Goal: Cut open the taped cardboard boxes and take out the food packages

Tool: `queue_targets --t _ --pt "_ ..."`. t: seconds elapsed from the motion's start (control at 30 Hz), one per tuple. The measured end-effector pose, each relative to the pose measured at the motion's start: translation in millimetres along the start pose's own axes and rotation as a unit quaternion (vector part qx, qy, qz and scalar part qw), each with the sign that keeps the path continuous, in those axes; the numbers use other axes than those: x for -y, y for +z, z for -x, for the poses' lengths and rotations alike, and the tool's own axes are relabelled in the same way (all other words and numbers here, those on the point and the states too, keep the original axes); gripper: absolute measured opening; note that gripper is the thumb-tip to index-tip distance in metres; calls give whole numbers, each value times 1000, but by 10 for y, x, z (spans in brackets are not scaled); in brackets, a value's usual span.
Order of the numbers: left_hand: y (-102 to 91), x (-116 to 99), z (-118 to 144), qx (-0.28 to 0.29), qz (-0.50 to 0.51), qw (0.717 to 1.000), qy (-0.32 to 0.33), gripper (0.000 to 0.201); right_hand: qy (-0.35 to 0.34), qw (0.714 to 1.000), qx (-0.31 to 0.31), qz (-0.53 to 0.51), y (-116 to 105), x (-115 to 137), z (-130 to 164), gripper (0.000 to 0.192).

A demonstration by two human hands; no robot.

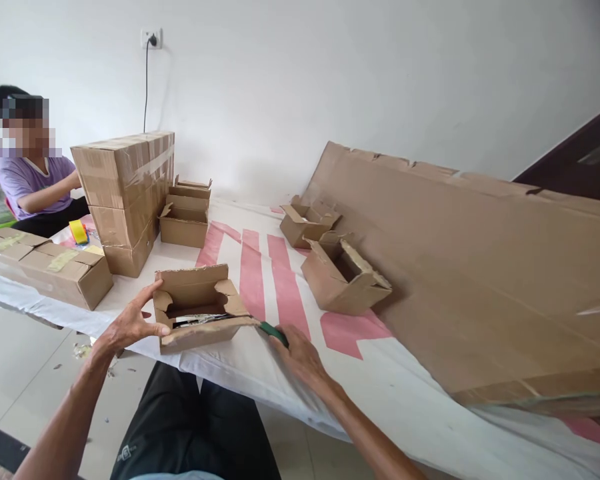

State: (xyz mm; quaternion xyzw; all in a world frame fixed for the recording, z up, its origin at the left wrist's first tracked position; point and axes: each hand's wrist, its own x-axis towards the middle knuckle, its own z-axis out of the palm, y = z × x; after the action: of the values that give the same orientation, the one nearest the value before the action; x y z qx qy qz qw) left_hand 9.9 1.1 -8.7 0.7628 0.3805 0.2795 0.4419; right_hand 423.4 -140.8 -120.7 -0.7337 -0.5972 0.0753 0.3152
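Observation:
An open cardboard box stands at the near edge of the cloth-covered table, its flaps raised. My left hand grips its left end, thumb on the near side and fingers at the far corner. Flat items with black and white parts lie inside, too small to name. Closed around a green-handled knife, my right hand is just right of the box. The knife's thin tip meets the box's right near corner; whether it cuts in cannot be made out.
Taped boxes are stacked at left, with a long closed box before them. Other open boxes stand behind and right. A large cardboard sheet leans on the wall. At far left sits another person near yellow tape.

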Motion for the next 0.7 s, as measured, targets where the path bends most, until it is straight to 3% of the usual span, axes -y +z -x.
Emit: queue_targets --t 0.1,0.2,0.33,0.43,0.57,0.7 --pt "-28 -3 -5 21 -42 999 11 134 -3 1000 3 24 163 -67 94 29" --pt "-30 -6 -28 26 -80 996 29 135 -16 1000 -6 -17 88 51 -48 32" --pt "-21 -36 -46 30 -105 993 42 131 -61 992 -64 -95 -139 531 -327 37" --pt "-17 -85 -25 45 -110 991 54 129 -158 978 -68 -122 -344 1056 -437 29" --pt "4 -152 33 57 -118 989 69 127 -258 954 96 -122 -550 1641 -521 23" --pt "35 -183 76 71 -106 989 69 128 -265 927 266 -4 -523 1858 -676 21"
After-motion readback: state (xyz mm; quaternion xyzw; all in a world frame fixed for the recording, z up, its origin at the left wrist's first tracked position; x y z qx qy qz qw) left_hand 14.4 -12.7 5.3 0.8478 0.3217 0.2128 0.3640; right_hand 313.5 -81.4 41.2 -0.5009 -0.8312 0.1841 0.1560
